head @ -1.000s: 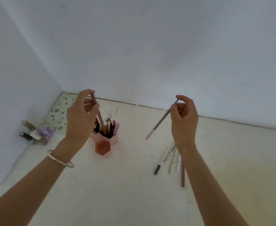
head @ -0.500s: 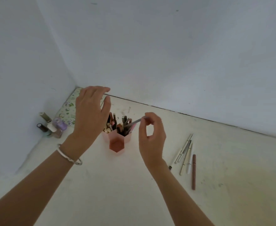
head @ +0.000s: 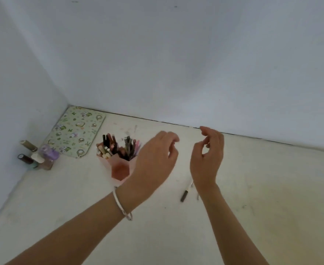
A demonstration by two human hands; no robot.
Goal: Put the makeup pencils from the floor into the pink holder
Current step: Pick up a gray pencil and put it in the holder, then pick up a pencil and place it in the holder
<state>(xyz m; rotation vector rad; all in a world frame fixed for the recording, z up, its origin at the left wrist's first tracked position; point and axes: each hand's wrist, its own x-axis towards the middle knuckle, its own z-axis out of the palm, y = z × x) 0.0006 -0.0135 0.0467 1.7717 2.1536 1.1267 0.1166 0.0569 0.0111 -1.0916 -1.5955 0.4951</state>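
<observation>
The pink holder [head: 119, 168] stands on the pale floor left of centre, packed with several makeup pencils [head: 119, 148] standing upright. My left hand [head: 155, 159] hovers to the holder's right, fingers loosely spread and holding nothing, a silver bangle on its wrist. My right hand [head: 208, 155] floats further right, fingers curled apart and empty. Below and behind my right wrist lies a loose pencil with a dark cap [head: 185, 195] on the floor. Other loose pencils there are mostly hidden by my right forearm.
A green patterned mat [head: 77, 131] lies in the room's corner. Several small cosmetic bottles [head: 40, 155] stand against the left wall. White walls close the space at the left and the back. Bare floor stretches to the right and towards me.
My right hand has let go of the pencil it carried to the holder and pulled back to the right. My left hand has moved right, away from above the holder.
</observation>
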